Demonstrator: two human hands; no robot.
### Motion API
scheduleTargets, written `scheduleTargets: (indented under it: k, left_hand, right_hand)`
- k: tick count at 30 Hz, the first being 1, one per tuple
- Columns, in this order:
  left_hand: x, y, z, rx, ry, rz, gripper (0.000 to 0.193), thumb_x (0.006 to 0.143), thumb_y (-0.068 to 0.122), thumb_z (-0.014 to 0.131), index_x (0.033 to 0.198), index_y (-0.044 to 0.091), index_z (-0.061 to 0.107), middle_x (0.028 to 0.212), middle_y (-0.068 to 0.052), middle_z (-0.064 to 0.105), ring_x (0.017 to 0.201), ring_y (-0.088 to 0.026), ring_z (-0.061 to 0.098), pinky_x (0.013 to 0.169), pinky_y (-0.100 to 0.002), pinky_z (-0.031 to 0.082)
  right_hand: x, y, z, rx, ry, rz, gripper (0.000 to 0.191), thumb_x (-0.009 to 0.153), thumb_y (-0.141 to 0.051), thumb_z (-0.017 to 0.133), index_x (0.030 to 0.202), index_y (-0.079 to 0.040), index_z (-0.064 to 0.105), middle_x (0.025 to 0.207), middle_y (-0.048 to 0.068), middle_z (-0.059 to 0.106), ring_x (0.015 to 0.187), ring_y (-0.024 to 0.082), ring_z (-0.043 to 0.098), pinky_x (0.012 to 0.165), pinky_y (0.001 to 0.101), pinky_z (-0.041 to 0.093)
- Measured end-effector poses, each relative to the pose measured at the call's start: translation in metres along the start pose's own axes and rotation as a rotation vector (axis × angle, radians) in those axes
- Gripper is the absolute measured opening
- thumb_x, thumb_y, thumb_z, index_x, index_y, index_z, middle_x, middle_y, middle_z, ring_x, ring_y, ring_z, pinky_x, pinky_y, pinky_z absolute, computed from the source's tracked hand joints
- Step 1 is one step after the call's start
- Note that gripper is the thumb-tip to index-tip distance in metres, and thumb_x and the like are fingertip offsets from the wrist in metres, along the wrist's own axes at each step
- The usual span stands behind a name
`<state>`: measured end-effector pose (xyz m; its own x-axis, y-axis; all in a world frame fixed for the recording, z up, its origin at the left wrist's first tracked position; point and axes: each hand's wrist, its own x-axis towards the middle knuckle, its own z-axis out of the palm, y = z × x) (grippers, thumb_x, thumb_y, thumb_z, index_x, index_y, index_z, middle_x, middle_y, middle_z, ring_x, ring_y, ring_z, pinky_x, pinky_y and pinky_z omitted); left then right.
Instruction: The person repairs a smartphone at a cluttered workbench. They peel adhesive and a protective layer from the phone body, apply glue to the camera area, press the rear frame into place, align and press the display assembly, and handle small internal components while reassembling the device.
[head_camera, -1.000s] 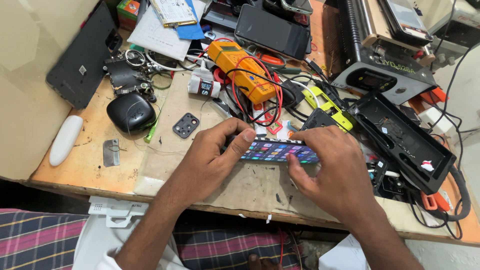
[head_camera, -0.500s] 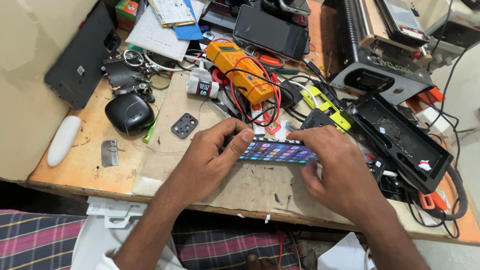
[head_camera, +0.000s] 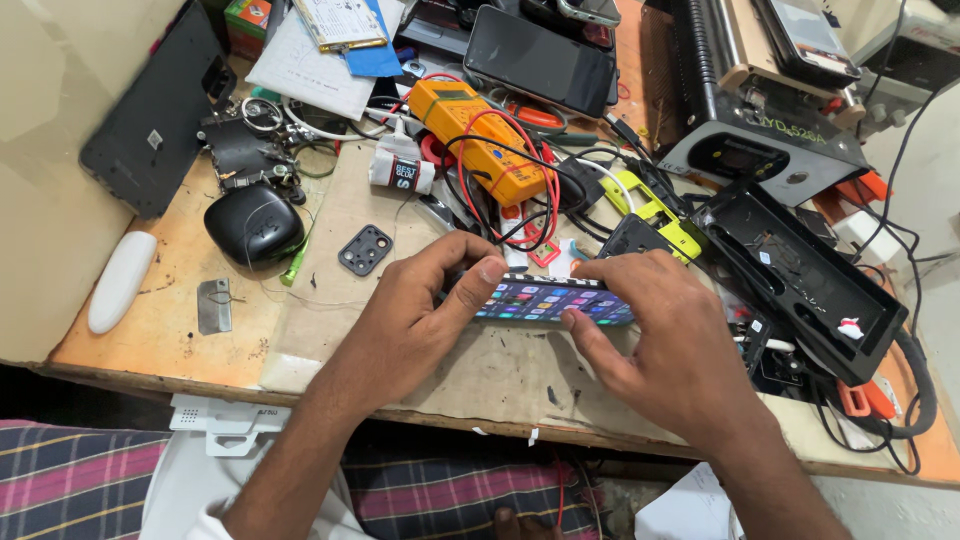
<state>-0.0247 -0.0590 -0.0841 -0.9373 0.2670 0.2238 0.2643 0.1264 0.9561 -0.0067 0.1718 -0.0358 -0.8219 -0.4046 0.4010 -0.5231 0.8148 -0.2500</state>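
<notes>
Near the front edge of the wooden table (head_camera: 170, 330), a slim smartphone (head_camera: 550, 300) with a lit, glossy screen of small coloured icons is held flat between both hands, just above a worn sheet of brown cardboard (head_camera: 500, 375). The left hand (head_camera: 405, 325) is closed in a grip on the phone's left end, its thumb laid along the near edge and the fingers curled over the far side. The right hand (head_camera: 670, 340) is closed on the right end, with fingers arched over the top edge and the thumb pressed on the near edge of the glass.

To the right, an open black plastic tray (head_camera: 800, 275), long and rectangular with raised walls, is seen lying at a slant; a small white and red piece is held in its near corner, and otherwise only moulded ribs can be made out inside. Behind the phone, an orange multimeter (head_camera: 475, 135) is wrapped in looping red and black leads. A rounded, matte black earbud case (head_camera: 253, 222) is set to the left, shut, so its contents cannot be told. Near it a small black camera-lens frame (head_camera: 365, 249) with round holes is laid flat, and a smooth white oval object (head_camera: 120, 280) rests at the table's left edge beside a small dull metal plate (head_camera: 213, 305).
</notes>
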Motion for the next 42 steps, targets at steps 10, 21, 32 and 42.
scheduleTargets:
  k: [10, 21, 32, 42]
  left_hand:
    - [0.002, -0.001, -0.001, 0.021, -0.001, -0.003, 0.039, 0.104, 0.037, 0.054, 0.11, 0.001, 0.067, 0.078, -0.001, 0.066, 0.073, -0.007, 0.054, 0.064, -0.028, 0.048]
    - [0.002, -0.003, 0.0, 0.012, -0.005, -0.001, 0.038, 0.104, 0.036, 0.054, 0.108, 0.001, 0.068, 0.077, 0.0, 0.064, 0.073, -0.006, 0.052, 0.062, -0.027, 0.048]
    - [-0.014, 0.011, -0.015, 0.033, -0.095, 0.174, 0.025, 0.099, 0.026, 0.067, 0.11, 0.003, 0.068, 0.093, -0.006, 0.077, 0.084, -0.014, 0.073, 0.078, -0.029, 0.058]
    - [-0.023, -0.001, -0.032, 0.443, -0.212, 0.513, 0.037, 0.09, 0.028, 0.076, 0.118, 0.006, 0.067, 0.121, -0.011, 0.073, 0.119, -0.032, 0.068, 0.107, -0.045, 0.05]
  right_hand:
    - [0.003, 0.005, -0.012, 0.116, -0.1, 0.048, 0.062, 0.068, 0.009, 0.059, 0.129, -0.005, 0.061, 0.112, 0.014, 0.069, 0.108, 0.031, 0.067, 0.094, 0.0417, 0.051]
    - [0.003, 0.004, -0.013, 0.1, -0.11, 0.049, 0.059, 0.071, 0.006, 0.061, 0.129, -0.006, 0.061, 0.111, 0.014, 0.071, 0.107, 0.031, 0.066, 0.093, 0.0427, 0.05]
    - [-0.013, 0.01, -0.02, 0.31, -0.131, -0.021, 0.024, 0.093, -0.009, 0.065, 0.116, -0.003, 0.07, 0.112, 0.012, 0.075, 0.103, 0.026, 0.075, 0.088, 0.035, 0.057]
    - [-0.045, 0.018, 0.004, 0.165, 0.017, -0.245, 0.032, 0.087, -0.011, 0.075, 0.117, -0.004, 0.069, 0.12, 0.012, 0.066, 0.115, 0.032, 0.066, 0.098, 0.0424, 0.054]
